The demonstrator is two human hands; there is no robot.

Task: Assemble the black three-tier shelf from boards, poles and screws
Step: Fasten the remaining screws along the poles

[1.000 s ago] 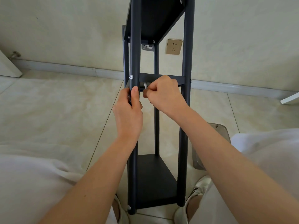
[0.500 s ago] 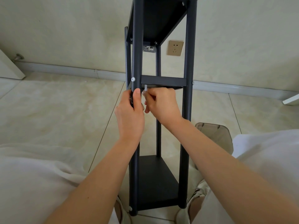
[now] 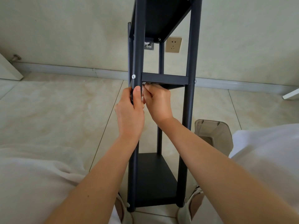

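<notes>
Shelf [image 3: 163,81] of black boards and poles stands upright on the tiled floor [image 3: 48,107] in the head view, close between our two feet, its top tier running out of the upper edge. We see the bottom board [image 3: 155,180] low between the poles, the middle board [image 3: 165,78] at the height of our hands and the underside of the top board [image 3: 160,16] above. Our left hand [image 3: 130,113] is wrapped round the near left pole [image 3: 137,46] just below the middle board, thumb lying up the front of the pole and fingers curled behind it. A silver screw [image 3: 133,76] sits in that pole right above the thumb, level with the middle board; another screw head [image 3: 195,81] shows on the near right pole [image 3: 191,70]. Our right hand [image 3: 159,104] is tucked under the left end of the middle board, just beside the left hand, its fingers curled tight together; a small pale piece shows at the fingertips, but we cannot tell what it is. A translucent container [image 3: 213,135] lies on the floor to the right of the shelf. On the wall [image 3: 64,29] behind are a socket [image 3: 173,44] and a grey skirting strip [image 3: 72,70].
</notes>
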